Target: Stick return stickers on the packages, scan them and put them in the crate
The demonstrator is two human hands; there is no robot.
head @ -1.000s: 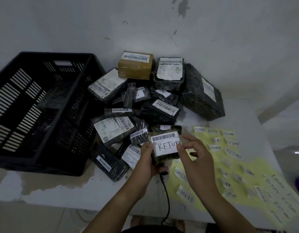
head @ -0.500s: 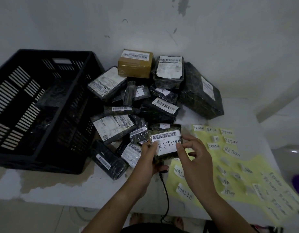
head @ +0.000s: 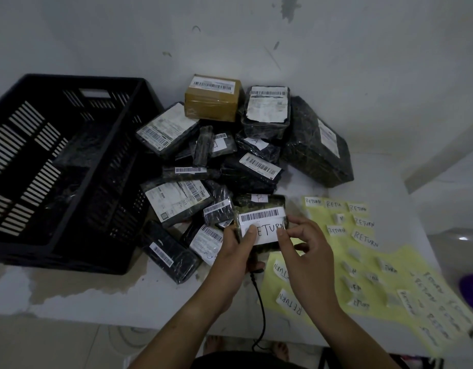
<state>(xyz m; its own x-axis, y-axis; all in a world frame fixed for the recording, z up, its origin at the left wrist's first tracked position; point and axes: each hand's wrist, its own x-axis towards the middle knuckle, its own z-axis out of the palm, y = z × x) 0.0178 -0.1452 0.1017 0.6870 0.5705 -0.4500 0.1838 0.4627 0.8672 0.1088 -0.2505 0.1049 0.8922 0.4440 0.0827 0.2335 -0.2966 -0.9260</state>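
Note:
A small black-wrapped package (head: 259, 206) with a barcode label is held up over the table's front part. My left hand (head: 235, 259) grips its left side, with the thumb pressing on the left end of a white RETURN sticker (head: 268, 231) that lies just under the barcode. My right hand (head: 307, 251) pinches the sticker's right end at the package's edge between thumb and forefinger. A black cable (head: 259, 296) runs down from under my left hand; what it joins is hidden. The black slatted crate (head: 78, 79) stands at the left.
A pile of black packages (head: 176, 201) and a brown box (head: 214, 102) lie between the crate and the wall. Yellow sheets (head: 405, 265) with several RETURN stickers cover the table's right part. A purple object (head: 472, 288) shows at the right edge.
My left thumb has slid onto the sticker's left end and now covers the R. My right fingers stay at its right end. The package has barely moved.

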